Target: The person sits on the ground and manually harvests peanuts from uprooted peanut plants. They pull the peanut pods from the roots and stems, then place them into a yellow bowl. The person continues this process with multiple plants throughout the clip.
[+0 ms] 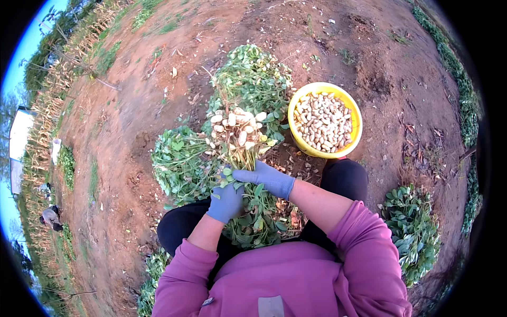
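Both my hands wear blue-grey gloves and close around the stems of one bunch of pulled peanut plants. My left hand point(226, 201) grips it lower down, among leaves that hang towards my lap. Above it, my right hand point(264, 177) wraps the stems just below the roots. A cluster of pale peanut pods point(240, 126) with thin roots fans out beyond my fingers, away from me. Ahead and to the right stands a yellow bucket point(292, 126), with many loose peanuts point(324, 121) inside it.
Heaps of leafy peanut plants lie ahead point(251, 79), at left point(178, 162) and at right point(412, 233). My knees point(345, 179) flank the work. Reddish-brown soil point(119, 158) surrounds me. Far left, a bent-over person point(51, 218) is near dry corn stalks point(43, 150).
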`<state>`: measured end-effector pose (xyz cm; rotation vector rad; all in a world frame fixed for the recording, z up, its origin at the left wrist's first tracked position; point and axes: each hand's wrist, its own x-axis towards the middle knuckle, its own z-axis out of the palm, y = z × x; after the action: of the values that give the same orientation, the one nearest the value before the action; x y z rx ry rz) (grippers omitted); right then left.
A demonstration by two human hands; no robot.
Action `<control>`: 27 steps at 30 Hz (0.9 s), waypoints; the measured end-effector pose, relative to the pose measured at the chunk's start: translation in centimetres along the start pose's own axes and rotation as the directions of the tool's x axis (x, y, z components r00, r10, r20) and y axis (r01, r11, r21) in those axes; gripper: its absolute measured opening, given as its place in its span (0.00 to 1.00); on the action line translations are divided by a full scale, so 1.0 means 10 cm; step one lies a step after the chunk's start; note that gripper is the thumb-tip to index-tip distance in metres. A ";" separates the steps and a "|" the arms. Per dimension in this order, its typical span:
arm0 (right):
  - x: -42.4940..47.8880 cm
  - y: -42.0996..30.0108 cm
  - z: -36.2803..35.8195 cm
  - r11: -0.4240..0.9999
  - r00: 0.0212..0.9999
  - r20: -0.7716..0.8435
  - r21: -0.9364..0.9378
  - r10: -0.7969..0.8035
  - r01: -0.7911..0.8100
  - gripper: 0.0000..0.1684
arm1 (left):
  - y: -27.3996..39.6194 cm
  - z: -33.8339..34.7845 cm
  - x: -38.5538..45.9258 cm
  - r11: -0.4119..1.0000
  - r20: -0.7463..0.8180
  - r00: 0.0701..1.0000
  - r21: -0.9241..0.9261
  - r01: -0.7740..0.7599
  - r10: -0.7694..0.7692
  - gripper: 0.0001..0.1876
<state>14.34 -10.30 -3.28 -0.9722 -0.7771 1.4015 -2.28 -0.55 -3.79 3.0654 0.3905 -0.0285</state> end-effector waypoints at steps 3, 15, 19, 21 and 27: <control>0.00 -0.03 -0.01 0.994 0.995 -0.099 0.106 0.026 -0.016 0.35 | 0.16 -0.54 0.11 0.986 0.237 0.970 -0.141 0.086 -0.051 0.13; 0.22 0.11 0.33 0.751 0.892 -0.428 -0.633 -0.141 -0.185 0.45 | -0.53 -0.67 0.66 0.220 0.474 0.840 -0.818 0.531 -0.263 0.33; 0.42 0.19 0.32 0.591 0.883 -0.423 -0.773 -0.204 -0.233 0.42 | -0.38 -0.62 0.85 -0.036 0.374 0.860 -0.922 0.386 -0.348 0.30; 0.48 0.22 0.28 0.538 0.891 -0.385 -0.817 -0.242 -0.207 0.41 | -0.32 -0.60 0.93 -0.047 0.279 0.885 -0.958 0.282 -0.372 0.30; 0.32 -0.06 0.03 0.308 0.966 -0.070 -0.951 -0.249 0.010 0.35 | -0.83 -0.35 0.95 0.294 0.064 0.905 -0.934 0.203 -0.421 0.28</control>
<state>14.46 -7.04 -2.97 -1.8844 -1.5606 0.5218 4.85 9.98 -0.95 1.7743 0.7115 0.3646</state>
